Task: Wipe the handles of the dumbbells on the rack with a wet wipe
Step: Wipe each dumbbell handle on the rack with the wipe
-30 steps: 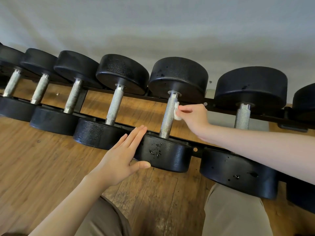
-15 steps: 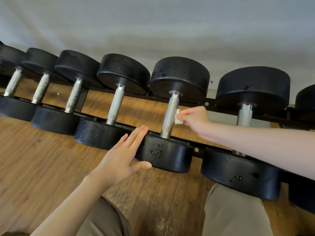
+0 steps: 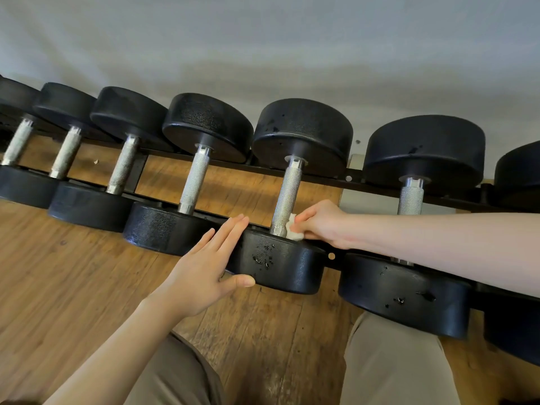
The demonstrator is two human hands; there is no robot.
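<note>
Several black dumbbells with knurled steel handles lie side by side on a low black rack [image 3: 347, 178]. My right hand [image 3: 321, 222] pinches a small white wet wipe [image 3: 293, 229] against the bottom end of the middle dumbbell's handle [image 3: 287, 194], just above its near head [image 3: 277, 263]. My left hand [image 3: 204, 268] lies flat with straight fingers on the left side of that near head, thumb under its front edge. My right forearm crosses in front of the neighbouring handle [image 3: 410, 197] on the right.
The rack stands on a wooden floor [image 3: 73, 287] against a pale wall [image 3: 263, 48]. More dumbbells run to the left [image 3: 194, 182] and right edges. My knees in beige trousers [image 3: 388, 366] are close below the rack.
My right hand has slid the wipe down the middle handle from near its top to its bottom end. My left hand has stayed on the near head.
</note>
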